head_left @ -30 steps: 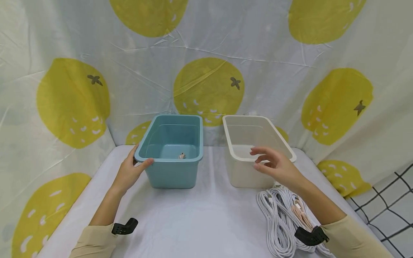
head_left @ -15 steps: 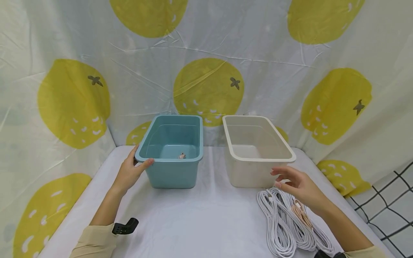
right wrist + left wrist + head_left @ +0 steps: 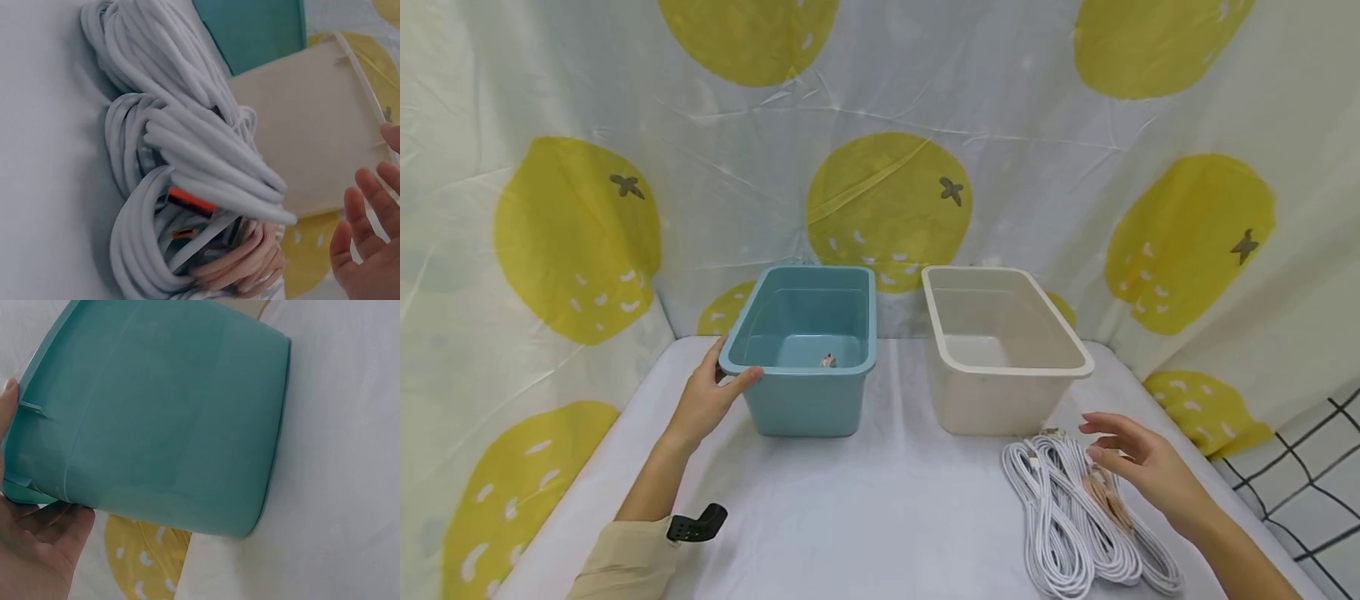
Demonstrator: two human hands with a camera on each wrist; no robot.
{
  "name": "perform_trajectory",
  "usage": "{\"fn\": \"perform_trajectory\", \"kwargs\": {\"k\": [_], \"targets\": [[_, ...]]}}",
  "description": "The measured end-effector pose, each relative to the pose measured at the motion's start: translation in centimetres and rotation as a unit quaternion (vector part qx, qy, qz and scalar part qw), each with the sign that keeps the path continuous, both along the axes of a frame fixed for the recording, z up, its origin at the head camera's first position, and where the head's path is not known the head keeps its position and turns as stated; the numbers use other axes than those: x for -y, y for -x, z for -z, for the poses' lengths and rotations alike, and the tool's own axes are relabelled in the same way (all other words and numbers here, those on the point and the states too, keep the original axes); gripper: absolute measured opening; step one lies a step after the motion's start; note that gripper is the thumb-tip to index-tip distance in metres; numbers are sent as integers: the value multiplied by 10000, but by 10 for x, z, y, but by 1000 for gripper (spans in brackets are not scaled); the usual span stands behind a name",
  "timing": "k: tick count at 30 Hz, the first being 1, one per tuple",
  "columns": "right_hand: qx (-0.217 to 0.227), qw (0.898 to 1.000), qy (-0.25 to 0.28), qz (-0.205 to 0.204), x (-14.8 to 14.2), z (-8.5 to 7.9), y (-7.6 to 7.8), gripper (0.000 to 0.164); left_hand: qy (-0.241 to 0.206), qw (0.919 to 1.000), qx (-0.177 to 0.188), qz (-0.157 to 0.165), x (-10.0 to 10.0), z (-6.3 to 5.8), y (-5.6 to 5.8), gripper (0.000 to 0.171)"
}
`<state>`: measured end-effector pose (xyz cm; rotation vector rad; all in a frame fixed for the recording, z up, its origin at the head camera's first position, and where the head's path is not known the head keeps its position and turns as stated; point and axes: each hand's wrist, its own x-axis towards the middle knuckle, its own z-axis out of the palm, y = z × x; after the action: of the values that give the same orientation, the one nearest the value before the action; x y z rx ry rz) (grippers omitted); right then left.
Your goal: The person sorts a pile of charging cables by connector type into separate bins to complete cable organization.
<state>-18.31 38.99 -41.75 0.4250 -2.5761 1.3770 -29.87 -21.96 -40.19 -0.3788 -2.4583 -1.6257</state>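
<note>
At the near left corner of the blue plastic bin (image 3: 808,404), my left hand (image 3: 703,404) grips the rim, thumb over the front edge and fingers around the side, as the left wrist view also shows. A small pinkish item (image 3: 828,361) lies inside that bin. My right hand (image 3: 1142,462) holds nothing; its fingers are loosely bent beside and over the right part of the coiled white cables (image 3: 1063,517). Among these coils is a pink cable bundle (image 3: 1105,496). In the right wrist view, something orange-red (image 3: 190,201) shows between the coils.
A cream plastic bin (image 3: 1000,400) stands to the right of the blue one, just behind the cables. Both sit on a white-covered table (image 3: 880,517). A lemon-print curtain (image 3: 887,208) closes off the back and sides; a black wire grid (image 3: 1311,483) shows at the right.
My right hand has come back from over the cream bin, moving right and down to the cables. My left hand stays on the blue bin's rim.
</note>
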Motion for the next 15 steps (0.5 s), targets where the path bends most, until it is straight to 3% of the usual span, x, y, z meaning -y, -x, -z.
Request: {"fn": "perform_trajectory", "kwargs": {"k": [6,15], "targets": [[285,9990,-1,356,-16,18,-10,44,3,10000,-16,65,-5,-3,0,95],[589,9945,-326,797,-27,34,-15,47,22,9999,50,-132,-2,0,-2,97]]}}
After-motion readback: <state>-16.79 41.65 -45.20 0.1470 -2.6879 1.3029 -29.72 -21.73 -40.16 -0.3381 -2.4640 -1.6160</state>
